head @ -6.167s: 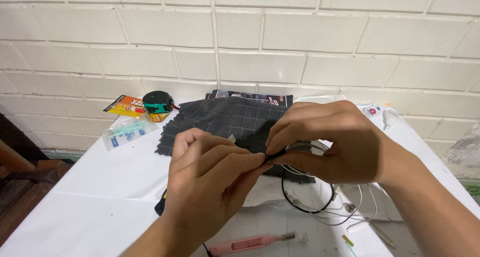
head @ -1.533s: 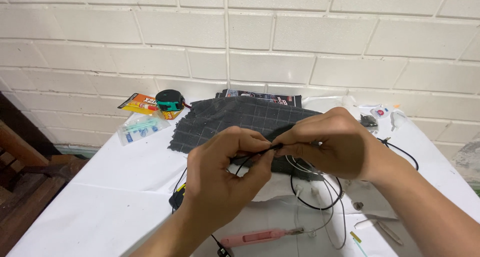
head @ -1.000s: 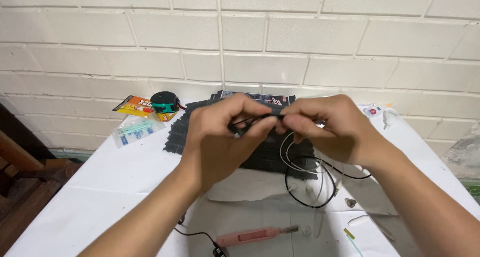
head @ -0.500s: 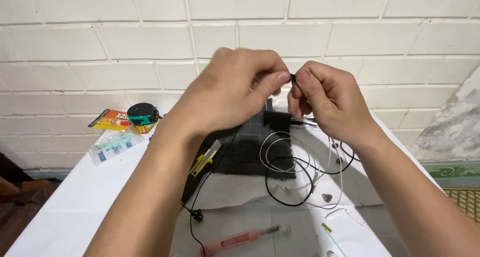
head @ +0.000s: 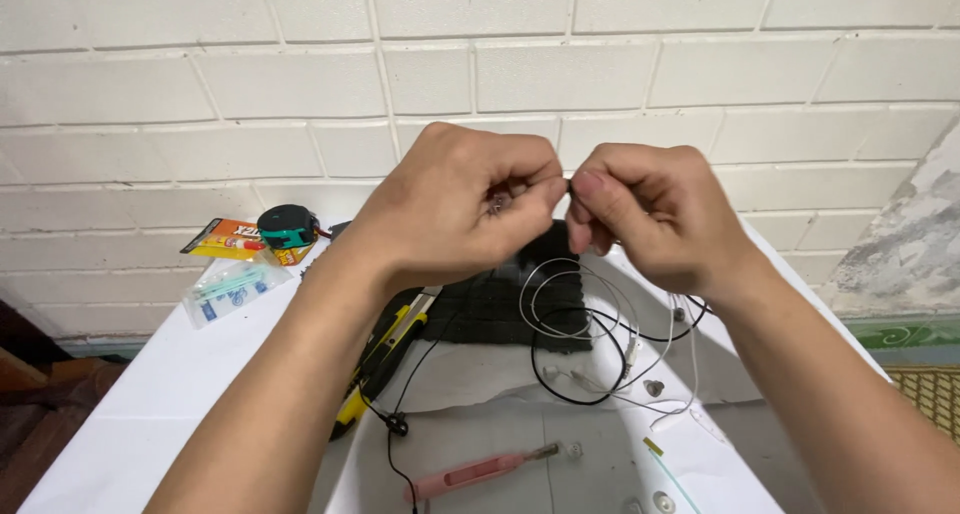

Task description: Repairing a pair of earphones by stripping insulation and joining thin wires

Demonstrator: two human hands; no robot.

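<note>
Thin black cable looped at 6 o'clock; left hand and right hand fingers pressed together, pinching its end.

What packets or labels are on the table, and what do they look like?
Flat orange and yellow packet: far left of the table, by the wall, under a green and black tape measure.
Clear plastic bag: just in front of it, oblong, with pale green and blue contents.
No screens or signs.

Makeshift repair bench: white brick wall, tape measure, utility knife, misc. cables.
</note>
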